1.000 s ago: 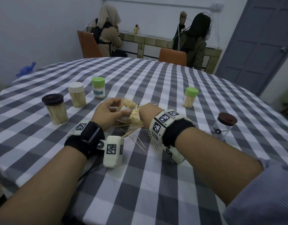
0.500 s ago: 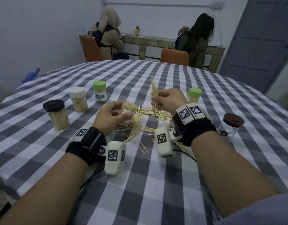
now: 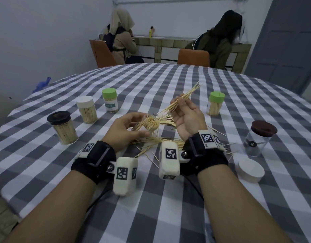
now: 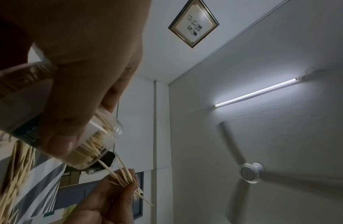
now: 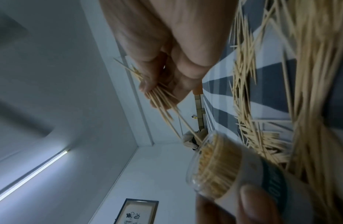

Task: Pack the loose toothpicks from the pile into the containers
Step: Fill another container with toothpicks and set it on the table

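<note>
Currently L hand [image 3: 123, 130] wrapped round an open clear container [image 3: 147, 126], tilted w/ mouth toward R side, already mostly full of toothpicks. R hand [image 3: 187, 118] is raised above the table, palm toward camera, thumb + fingers pinching a small bundle of toothpicks [image 3: 183, 99], slanted, tips pointing up-right. Bundle's near the container mouth but apart from it. Loose toothpick pile [image 3: 161, 141] lies on the checked tablecloth [image 3: 151, 199] between/under both wrists. Closed containers: black-lid [image 3: 61, 128], white-lid [image 3: 86, 109], green-lid [image 3: 110, 99] on L side; 2nd green-lid [image 3: 215, 103] on R. Brown-lid jar [image 3: 259, 138] near-empty, far R. White lid [image 3: 250, 170] lies flat beside it.
</note>
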